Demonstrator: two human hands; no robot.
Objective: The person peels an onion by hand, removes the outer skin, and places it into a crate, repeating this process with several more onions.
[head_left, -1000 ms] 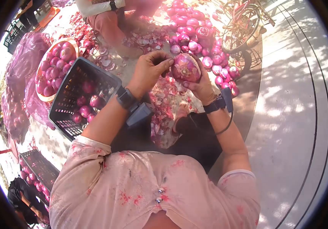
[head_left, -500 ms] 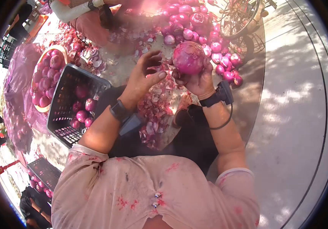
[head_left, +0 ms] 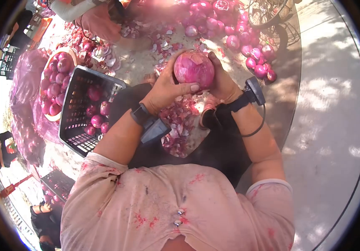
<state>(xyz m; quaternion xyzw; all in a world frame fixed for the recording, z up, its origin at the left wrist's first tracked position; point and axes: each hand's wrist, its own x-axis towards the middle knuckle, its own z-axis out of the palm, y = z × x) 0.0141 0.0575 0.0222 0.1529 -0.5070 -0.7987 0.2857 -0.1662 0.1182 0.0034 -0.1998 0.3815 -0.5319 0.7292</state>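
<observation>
A large red onion (head_left: 194,70) with purple-pink skin is held up between both my hands. My left hand (head_left: 167,87) is closed on its left side, the thumb lying across the lower front and the fingers hidden behind. Around the right side curls my right hand (head_left: 225,83), partly covered by the onion. Below the hands, loose onion skins (head_left: 178,129) are strewn over the ground. To the left stands a black plastic crate (head_left: 72,115) with several red onions (head_left: 97,121) inside.
Beyond the crate is a tan-rimmed basket (head_left: 46,83) of onions beside a purple mesh sack (head_left: 25,108). A pile of onions (head_left: 242,39) lies ahead, near a bicycle wheel (head_left: 268,16). Another person's sleeve (head_left: 69,9) shows at upper left.
My left hand, empty and spread before, has come onto the onion beside my right hand. The onion has turned and sits slightly lower and further left.
</observation>
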